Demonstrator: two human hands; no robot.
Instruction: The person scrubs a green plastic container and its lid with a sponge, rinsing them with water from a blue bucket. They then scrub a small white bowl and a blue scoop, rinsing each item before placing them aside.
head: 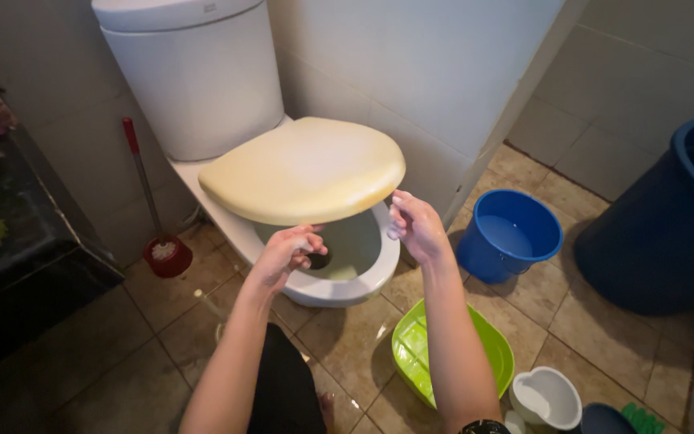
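Observation:
A white toilet (363, 277) stands against the tiled wall with its tank behind. Its cream-coloured lid (303, 170) hangs partly raised above the bowl. My left hand (287, 253) is curled under the lid's front edge, fingers closed on it. My right hand (415, 225) touches the lid's front right edge with its fingertips, fingers bent. Water and the dark drain show in the bowl below the lid.
A red-handled toilet brush (162, 249) stands in its holder left of the toilet. A blue bucket (512, 233) with water, a large dark blue bin (668, 217), a green basin (451, 354) and a white dipper (546, 395) sit on the tiled floor to the right. A dark counter (18, 241) lies left.

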